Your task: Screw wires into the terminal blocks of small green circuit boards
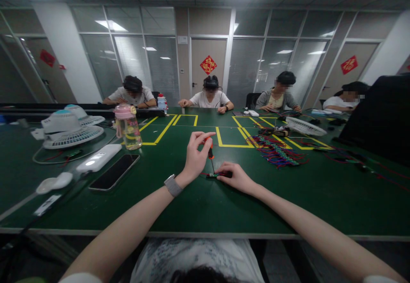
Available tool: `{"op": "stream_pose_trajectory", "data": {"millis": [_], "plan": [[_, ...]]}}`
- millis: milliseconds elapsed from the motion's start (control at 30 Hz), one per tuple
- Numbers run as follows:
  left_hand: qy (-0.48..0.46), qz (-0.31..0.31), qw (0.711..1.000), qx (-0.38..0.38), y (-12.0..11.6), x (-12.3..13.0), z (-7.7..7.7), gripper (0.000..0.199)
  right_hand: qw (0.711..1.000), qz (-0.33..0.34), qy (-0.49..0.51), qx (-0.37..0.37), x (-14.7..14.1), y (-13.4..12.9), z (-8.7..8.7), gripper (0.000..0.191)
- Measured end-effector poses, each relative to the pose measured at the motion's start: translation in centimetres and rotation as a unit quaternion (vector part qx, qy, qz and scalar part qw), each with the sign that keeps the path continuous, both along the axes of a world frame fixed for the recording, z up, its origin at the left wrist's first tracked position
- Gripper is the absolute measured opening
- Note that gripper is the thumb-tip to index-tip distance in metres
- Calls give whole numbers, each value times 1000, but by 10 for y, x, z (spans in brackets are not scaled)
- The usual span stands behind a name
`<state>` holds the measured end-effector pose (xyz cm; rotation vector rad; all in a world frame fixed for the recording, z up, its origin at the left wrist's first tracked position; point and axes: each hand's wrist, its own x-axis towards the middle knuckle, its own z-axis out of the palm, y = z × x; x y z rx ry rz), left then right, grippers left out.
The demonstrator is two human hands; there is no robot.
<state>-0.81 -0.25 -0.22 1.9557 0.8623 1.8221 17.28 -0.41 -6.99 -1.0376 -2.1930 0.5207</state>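
My left hand (pixel 197 154), with a watch on its wrist, is closed around the orange and black handle of a screwdriver (pixel 210 151). The screwdriver stands nearly upright, its thin shaft reaching down to a small green circuit board (pixel 212 175) on the table. Whether the tip sits in a screw is too small to tell. With bent fingertips, my right hand (pixel 235 178) grips the board's right end, where dark wires partly hide under the fingers. A red wire comes out of the board's left side.
A phone (pixel 115 172), a white power strip (pixel 100 157) and a pink-lidded bottle (pixel 128 131) lie or stand to the left, near white fans (pixel 72 131). Right of centre lies a row of wired circuit boards (pixel 278 150). Several people sit across the green table (pixel 179 214).
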Motion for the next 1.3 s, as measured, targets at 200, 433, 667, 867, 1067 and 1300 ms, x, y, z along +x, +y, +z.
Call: {"op": "stream_pose_trajectory", "data": {"millis": [200, 433, 667, 867, 1067, 1300], "plan": [[-34, -73, 996, -30, 1, 1, 1, 30, 1000, 2, 2, 3, 1, 0, -1, 15], [-9, -33, 999, -14, 0, 2, 2, 25, 1000, -2, -8, 1, 0, 0, 0, 15], [-51, -126, 988, -77, 0, 4, 1, 35, 1000, 0, -3, -2, 0, 0, 0, 15], [-6, -33, 999, -23, -2, 2, -1, 25, 1000, -2, -6, -4, 0, 0, 1, 15], [-21, -113, 993, -38, 2, 4, -2, 34, 1000, 0, -5, -7, -1, -1, 2, 15], [-18, -66, 997, -22, 2, 4, -1, 23, 1000, 2, -3, -1, 0, 0, 1, 15]]}}
